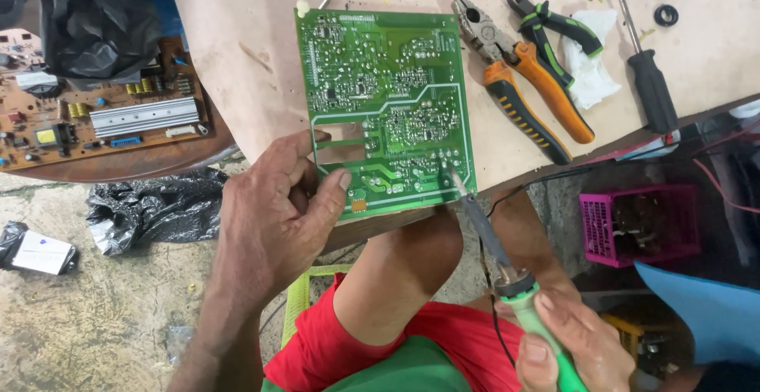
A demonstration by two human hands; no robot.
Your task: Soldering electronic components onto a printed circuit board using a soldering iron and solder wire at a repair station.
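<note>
Your left hand (273,210) pins the green circuit board (385,107) on the table (237,51); your right hand (574,344) touches the soldering iron (507,281) tip to it

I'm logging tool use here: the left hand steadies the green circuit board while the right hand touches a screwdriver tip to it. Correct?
Not quite. The head view shows the right hand holding a green-handled soldering iron, not a screwdriver, its tip on the green circuit board. The left hand steadies the board.
</note>
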